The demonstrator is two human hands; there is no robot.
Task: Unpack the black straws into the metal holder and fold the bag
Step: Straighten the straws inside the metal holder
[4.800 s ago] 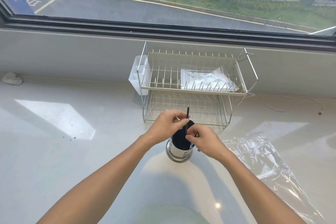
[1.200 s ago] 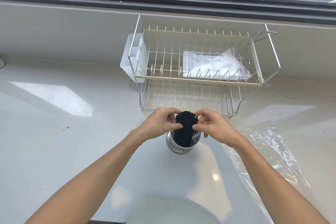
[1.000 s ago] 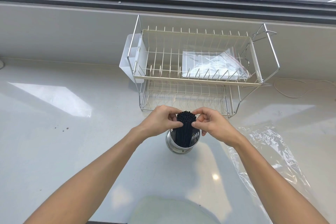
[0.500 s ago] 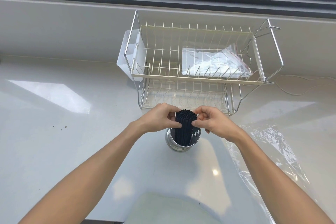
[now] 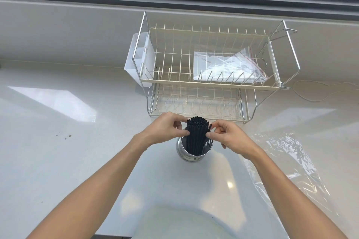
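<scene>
A tight bundle of black straws (image 5: 196,134) stands upright in the round metal holder (image 5: 189,155) on the pale counter, tops sticking out above the rim. My left hand (image 5: 165,131) pinches the bundle from its left side. From the right, my right hand (image 5: 231,137) pinches the bundle's edge with thumb and fingertips. The clear plastic bag (image 5: 287,161) lies flat and crinkled on the counter to the right of the holder.
A two-tier wire dish rack (image 5: 211,83) stands just behind the holder, with a white plastic caddy (image 5: 136,60) on its left end and a zip bag (image 5: 229,68) on its upper shelf. A thin cord (image 5: 318,93) lies at the right. A raised ledge and window run behind.
One straw that stuck up earlier is now level with the rest. Both hands stay pinched at the bundle's top, shifting only slightly. The camera tilted down a little.
</scene>
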